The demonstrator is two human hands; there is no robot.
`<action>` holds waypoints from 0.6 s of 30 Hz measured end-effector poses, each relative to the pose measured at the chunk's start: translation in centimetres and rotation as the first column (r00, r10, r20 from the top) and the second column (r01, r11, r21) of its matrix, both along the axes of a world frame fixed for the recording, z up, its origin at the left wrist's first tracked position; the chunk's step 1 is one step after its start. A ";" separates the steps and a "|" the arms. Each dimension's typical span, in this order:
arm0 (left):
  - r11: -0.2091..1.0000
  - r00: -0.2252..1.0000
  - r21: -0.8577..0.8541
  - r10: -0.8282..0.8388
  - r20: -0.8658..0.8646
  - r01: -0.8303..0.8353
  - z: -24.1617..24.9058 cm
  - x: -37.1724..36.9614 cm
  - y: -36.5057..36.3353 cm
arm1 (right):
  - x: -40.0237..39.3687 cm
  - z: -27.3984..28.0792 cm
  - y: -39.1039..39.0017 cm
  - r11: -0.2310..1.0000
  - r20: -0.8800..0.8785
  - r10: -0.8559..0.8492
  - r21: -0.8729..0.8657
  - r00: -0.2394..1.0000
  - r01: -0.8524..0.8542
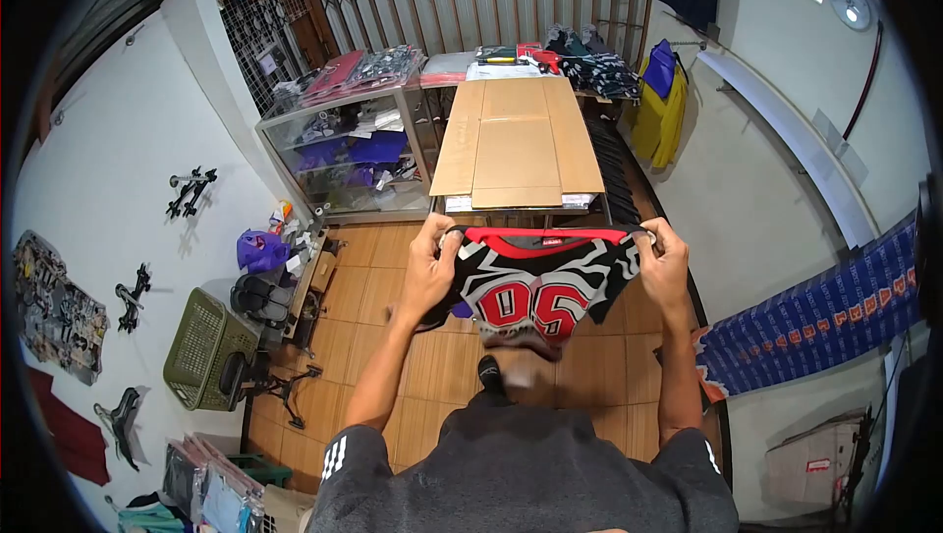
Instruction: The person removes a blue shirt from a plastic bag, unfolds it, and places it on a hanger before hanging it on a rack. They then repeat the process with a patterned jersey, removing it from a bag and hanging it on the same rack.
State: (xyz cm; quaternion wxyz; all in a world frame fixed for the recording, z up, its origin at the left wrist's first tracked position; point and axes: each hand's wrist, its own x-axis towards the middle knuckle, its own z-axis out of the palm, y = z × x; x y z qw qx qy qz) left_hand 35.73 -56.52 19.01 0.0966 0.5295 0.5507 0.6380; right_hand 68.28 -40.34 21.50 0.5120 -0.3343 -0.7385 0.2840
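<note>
Tan floor [344, 287], flat cardboard [516, 145] upper centre.
Mid-frame, my left hand [428, 263] and right hand [666, 263] each pinch a top corner of a red-collared jersey [533, 299].

Olive basket [187, 341], purple bag [260, 252], glass display case [415, 140], metal lattice gate [444, 2], yellow garment [655, 125]

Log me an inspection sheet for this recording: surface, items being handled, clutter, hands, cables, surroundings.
Surface: flat cardboard ahead, beyond the hands.
Handled items: black, white and red jersey, held up, red collar at top.
Clutter: green basket and purple bag at left.
Hands: left hand and right hand each grip one shoulder of the jersey.
Cables: dark strip on right wall; cable or pipe, cannot tell.
Surroundings: folding gate, blue banner.
</note>
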 end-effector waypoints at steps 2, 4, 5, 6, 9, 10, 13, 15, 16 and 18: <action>0.984 0.990 -0.117 -0.141 -0.032 0.136 0.2 -1.6 0.5 | 1.6 -0.5 2.4 0.972 -0.001 0.186 -0.148 0.983 -0.184; 0.909 0.962 -0.327 -0.274 -0.004 0.257 0.8 -3.8 0.4 | 2.3 0.0 3.6 0.914 0.010 0.332 -0.252 0.943 -0.319; 0.804 0.935 -0.496 -0.351 0.050 0.328 1.6 -5.1 0.3 | 2.7 0.7 4.0 0.876 0.103 0.414 -0.315 0.904 -0.365; 0.745 0.907 -0.548 -0.416 0.065 0.381 1.8 -6.4 0.4 | 3.2 1.3 4.7 0.831 0.189 0.497 -0.384 0.847 -0.402; 0.646 0.846 -0.601 -0.524 0.099 0.471 2.6 -8.0 0.4 | 4.7 1.5 7.0 0.605 0.169 0.744 -0.583 0.647 -0.543; 0.740 0.872 -0.553 -0.488 -0.049 0.383 2.6 -8.1 0.3 | 4.9 2.1 6.7 0.604 0.143 0.730 -0.594 0.669 -0.531; 0.998 0.838 0.047 0.051 -0.542 -0.031 3.7 -4.8 -1.0 | 6.8 3.0 6.7 0.637 0.000 0.719 -0.402 0.696 -0.658; 0.913 0.769 0.399 0.319 -0.554 -0.091 3.2 -3.1 -3.0 | 8.4 2.8 7.3 0.614 -0.148 0.729 -0.292 0.669 -0.734; 0.880 0.708 0.466 0.388 -0.590 -0.095 2.0 -3.4 -3.1 | 8.2 2.5 7.8 0.728 -0.037 0.646 -0.269 0.763 -0.630; 0.949 0.661 0.244 0.315 -0.681 -0.201 1.3 -3.7 -2.9 | 7.3 0.5 8.3 0.838 0.001 0.493 -0.269 0.870 -0.475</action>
